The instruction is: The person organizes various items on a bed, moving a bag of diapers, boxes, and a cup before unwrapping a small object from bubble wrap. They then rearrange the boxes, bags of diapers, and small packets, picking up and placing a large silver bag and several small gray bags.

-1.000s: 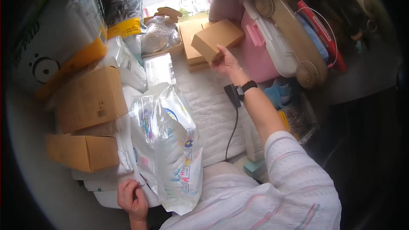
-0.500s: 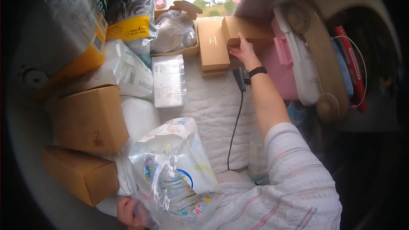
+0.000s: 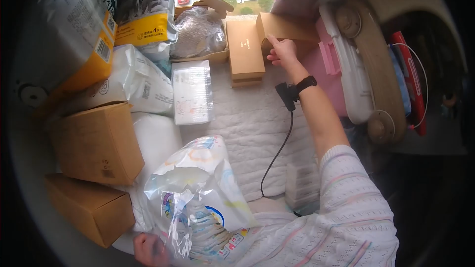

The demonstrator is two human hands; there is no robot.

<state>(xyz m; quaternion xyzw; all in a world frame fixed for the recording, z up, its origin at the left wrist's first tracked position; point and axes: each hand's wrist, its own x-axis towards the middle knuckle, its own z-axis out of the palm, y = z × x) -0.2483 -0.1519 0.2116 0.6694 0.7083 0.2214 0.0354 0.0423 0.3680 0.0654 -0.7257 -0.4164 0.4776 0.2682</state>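
Brown box point(image 3: 292, 25) sits at the quilted mat's point(image 3: 247, 123) far right corner, long side running roughly left-right, just past the right hand point(image 3: 283, 53), easily the nearer one. Fingers half curled, can't tell if they're touching it. Left hand's point(image 3: 148, 249) blurry near the plastic bag point(image 3: 208, 168), grip unclear.

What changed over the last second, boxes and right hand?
The brown box the right hand held up tilted has moved right, down beside the printed box. The grip looks released; whether fingers still touch it is unclear. The printed box and the white pack stayed put.
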